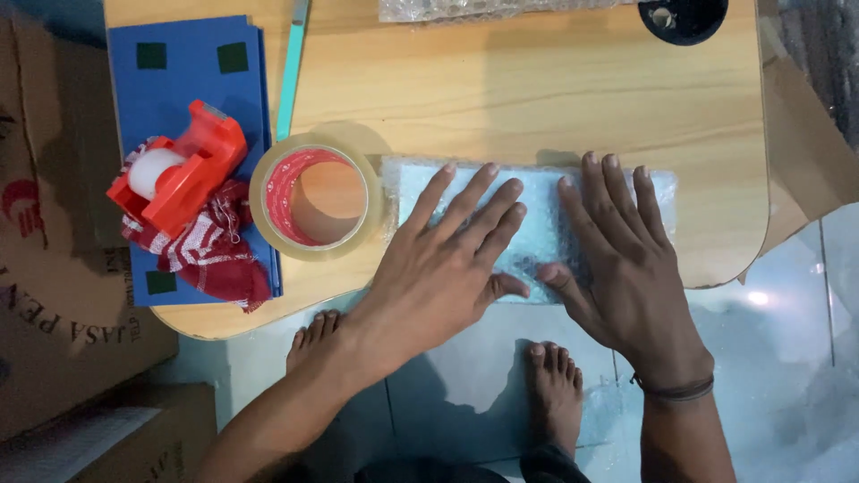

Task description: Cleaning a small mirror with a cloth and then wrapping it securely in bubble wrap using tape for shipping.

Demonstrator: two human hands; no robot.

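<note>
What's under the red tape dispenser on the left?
The red tape dispenser sits on a red-and-white checked cloth, which lies on a blue board on the wooden table. Whatever lies beneath the cloth's bunched folds is covered.

Light wood desk [573, 89], rounded corners. Directly on it: bubble-wrapped flat parcel [537, 192] at front edge, clear packing tape roll [315, 202] touching its left end, blue sheets [179, 80] at left, teal strip [291, 72] beside them, bubble wrap [465, 9] and black disc [684, 18] at the far edge.
</note>
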